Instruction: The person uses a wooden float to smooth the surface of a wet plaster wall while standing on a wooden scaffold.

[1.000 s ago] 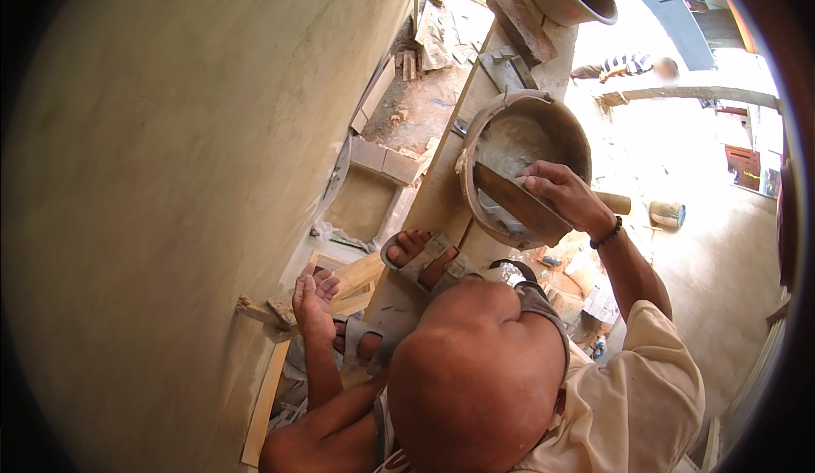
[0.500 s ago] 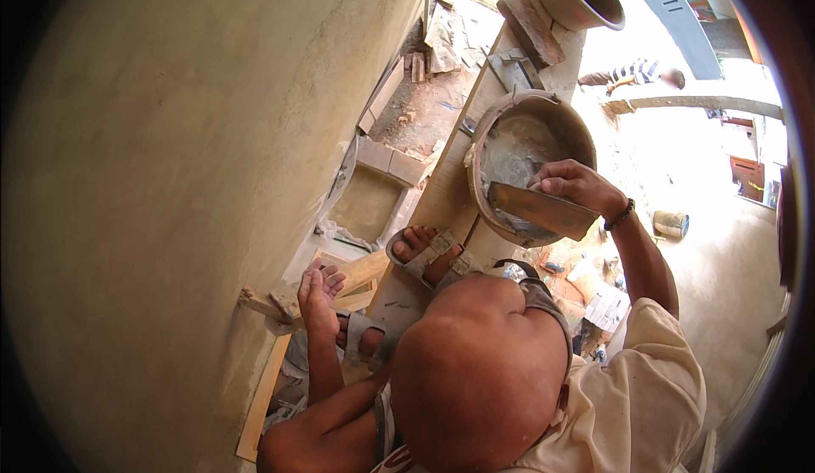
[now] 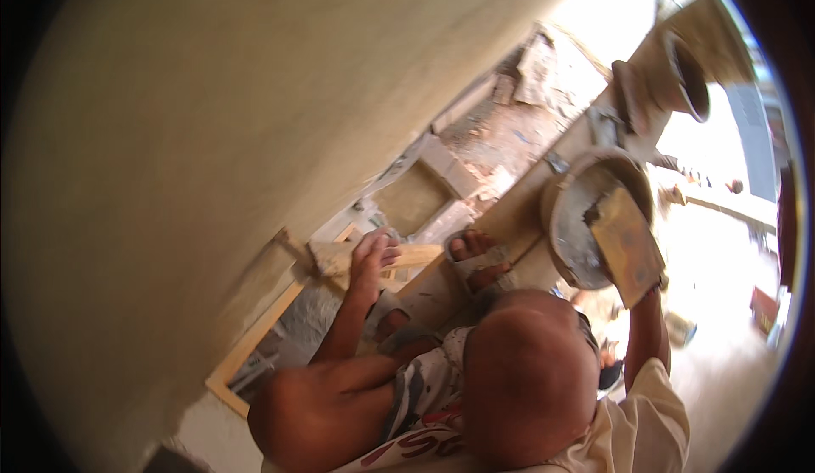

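Note:
My right hand (image 3: pixel 655 286) is mostly hidden behind the flat rectangular blade of a plastering trowel (image 3: pixel 628 248), which it holds tilted up over the bucket. That bucket (image 3: pixel 556 218) is round, mortar-stained and holds wet grey mortar (image 3: pixel 575 237). A small dark lump shows at the blade's far left edge. By the wall, my left hand (image 3: pixel 371 261) is raised with its fingers apart and nothing in it. It appears beside or in front of a wooden beam (image 3: pixel 420 256); contact cannot be told. The picture is blurred by motion.
A plastered wall (image 3: pixel 255 116) fills the left side. My sandalled foot (image 3: pixel 477 261) is on a narrow plank (image 3: pixel 522 197). Another bucket (image 3: pixel 683 78) lies tipped farther along it. Below are a wooden frame (image 3: pixel 255 346) and rubble (image 3: pixel 501 133).
The view has swung, shifting the scene rightward and tilting it. My right hand has turned the trowel, so its broad face now shows above the bucket. My left hand stays apart from any tool.

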`<act>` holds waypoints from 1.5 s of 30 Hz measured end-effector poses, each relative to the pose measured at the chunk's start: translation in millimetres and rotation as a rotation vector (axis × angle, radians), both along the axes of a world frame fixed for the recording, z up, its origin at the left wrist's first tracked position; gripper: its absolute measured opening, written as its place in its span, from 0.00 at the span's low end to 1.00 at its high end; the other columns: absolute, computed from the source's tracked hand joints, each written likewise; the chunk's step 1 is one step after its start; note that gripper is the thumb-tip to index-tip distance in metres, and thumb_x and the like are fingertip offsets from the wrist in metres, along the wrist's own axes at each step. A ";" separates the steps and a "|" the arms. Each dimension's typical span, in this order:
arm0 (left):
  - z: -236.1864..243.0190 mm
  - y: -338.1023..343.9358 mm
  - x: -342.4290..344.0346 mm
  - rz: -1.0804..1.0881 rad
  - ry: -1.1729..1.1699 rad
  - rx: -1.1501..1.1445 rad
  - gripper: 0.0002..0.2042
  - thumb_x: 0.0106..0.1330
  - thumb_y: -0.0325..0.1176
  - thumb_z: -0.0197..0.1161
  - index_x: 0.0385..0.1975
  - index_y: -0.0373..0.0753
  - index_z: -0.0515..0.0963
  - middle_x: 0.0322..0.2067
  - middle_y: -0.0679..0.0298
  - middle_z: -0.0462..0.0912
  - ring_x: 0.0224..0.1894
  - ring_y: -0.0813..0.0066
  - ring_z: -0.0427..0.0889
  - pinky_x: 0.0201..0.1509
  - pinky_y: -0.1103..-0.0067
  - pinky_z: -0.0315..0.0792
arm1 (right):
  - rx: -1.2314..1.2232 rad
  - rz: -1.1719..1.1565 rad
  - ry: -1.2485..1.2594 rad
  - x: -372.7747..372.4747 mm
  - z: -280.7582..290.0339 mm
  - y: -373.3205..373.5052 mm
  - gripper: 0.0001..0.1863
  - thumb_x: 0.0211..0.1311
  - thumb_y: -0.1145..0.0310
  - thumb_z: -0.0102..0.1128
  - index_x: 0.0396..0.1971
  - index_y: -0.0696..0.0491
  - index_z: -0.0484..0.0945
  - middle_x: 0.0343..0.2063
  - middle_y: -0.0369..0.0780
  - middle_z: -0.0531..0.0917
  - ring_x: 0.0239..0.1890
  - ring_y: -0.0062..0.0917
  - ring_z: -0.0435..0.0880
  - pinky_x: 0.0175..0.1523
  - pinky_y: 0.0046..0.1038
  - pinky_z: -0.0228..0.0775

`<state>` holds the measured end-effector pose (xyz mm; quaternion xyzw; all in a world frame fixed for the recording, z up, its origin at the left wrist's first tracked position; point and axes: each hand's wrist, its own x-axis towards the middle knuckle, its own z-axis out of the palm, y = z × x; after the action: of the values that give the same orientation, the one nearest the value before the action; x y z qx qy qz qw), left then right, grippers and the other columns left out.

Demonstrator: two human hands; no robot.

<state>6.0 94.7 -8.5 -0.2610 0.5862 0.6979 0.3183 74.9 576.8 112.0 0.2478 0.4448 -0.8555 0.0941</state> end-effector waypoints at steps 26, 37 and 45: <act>6.4 -40.1 41.8 0.118 0.026 0.026 0.16 0.76 0.40 0.50 0.49 0.33 0.73 0.43 0.58 0.81 0.44 0.73 0.80 0.51 0.76 0.74 | 1.113 0.294 1.079 -165.3 -33.5 -438.5 0.36 0.48 0.72 0.73 0.62 0.46 0.72 0.34 0.42 0.73 0.28 0.32 0.78 0.29 0.32 0.74; 3.0 -43.7 41.0 0.040 0.051 0.061 0.18 0.77 0.41 0.48 0.58 0.35 0.69 0.46 0.59 0.80 0.46 0.74 0.80 0.54 0.76 0.75 | 1.300 0.404 1.014 -161.2 -89.0 -450.9 0.38 0.51 0.70 0.70 0.66 0.44 0.68 0.33 0.43 0.72 0.31 0.35 0.76 0.30 0.35 0.73; 26.1 -45.2 38.0 0.099 -0.030 0.002 0.16 0.76 0.42 0.49 0.47 0.32 0.73 0.42 0.59 0.81 0.45 0.73 0.80 0.52 0.76 0.75 | 1.178 0.276 0.980 -173.6 -12.1 -443.0 0.39 0.51 0.70 0.69 0.67 0.46 0.66 0.32 0.43 0.68 0.31 0.34 0.74 0.31 0.34 0.72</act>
<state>44.0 49.6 17.6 -0.2998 0.5669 0.7093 0.2926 -98.7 133.8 99.9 -0.2070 0.8436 -0.4707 -0.1549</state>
